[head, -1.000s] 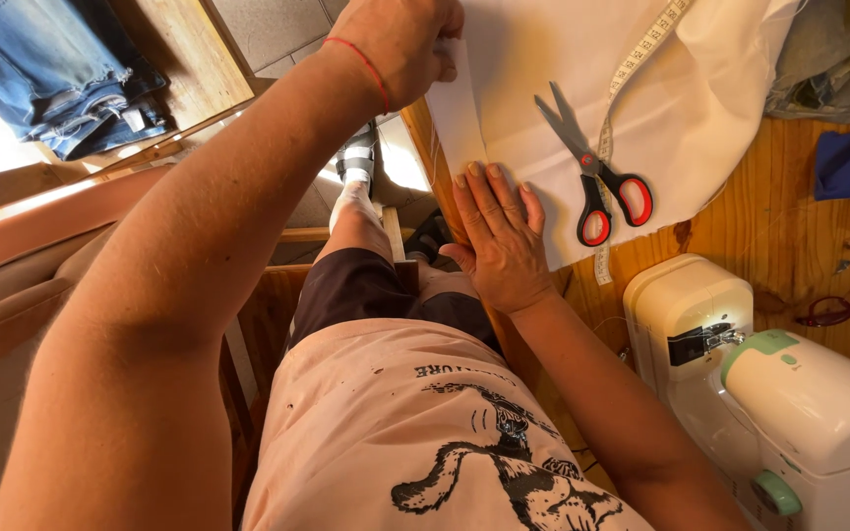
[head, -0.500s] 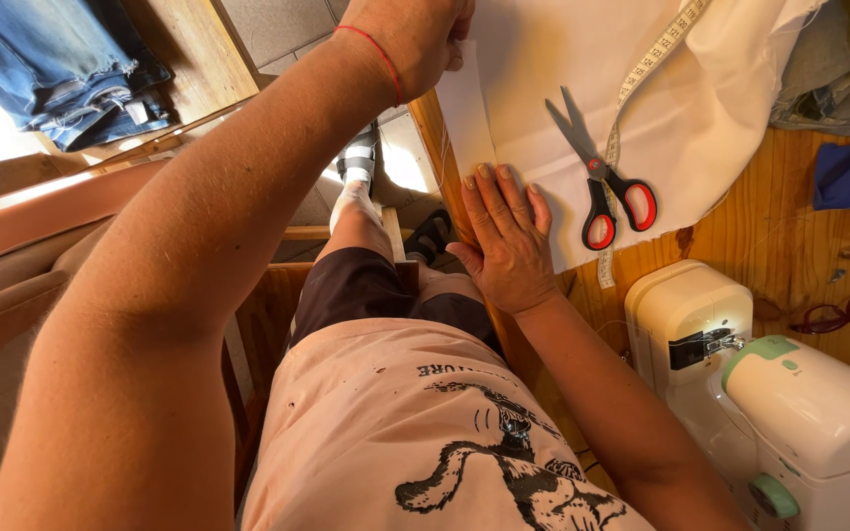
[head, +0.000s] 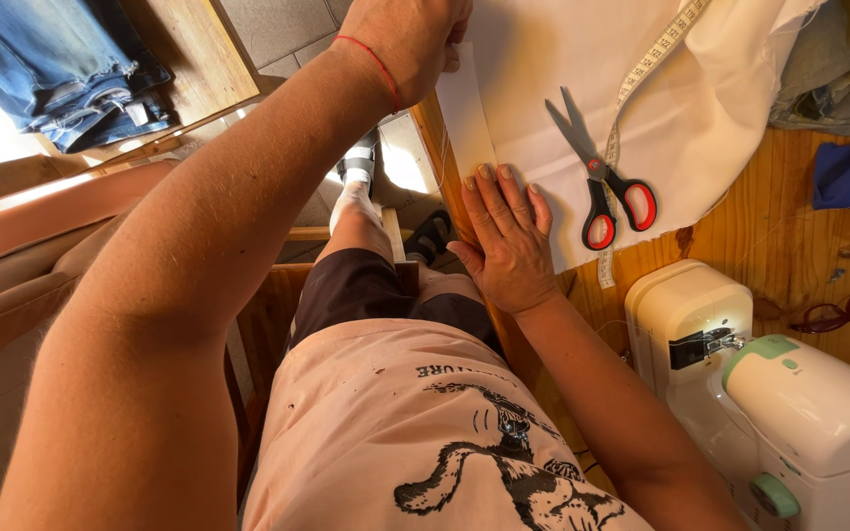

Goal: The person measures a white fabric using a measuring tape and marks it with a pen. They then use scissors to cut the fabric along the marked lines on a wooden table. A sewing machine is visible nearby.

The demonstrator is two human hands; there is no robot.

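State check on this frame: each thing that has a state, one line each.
White fabric: spread on the table, near edge folded over.
Right hand: flat, pressing the fold.
Left hand: gripping the fabric edge farther along.
Scissors: shut, lying on the fabric.
Tape measure: unrolled, trailing across the fabric.
Sewing machine: light on, nothing under the needle.
Glasses: folded, on the table.

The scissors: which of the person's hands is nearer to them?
Right. The right hand lies flat on the white cloth just beside the scissors; the left hand is farther away, at the cloth's far edge.
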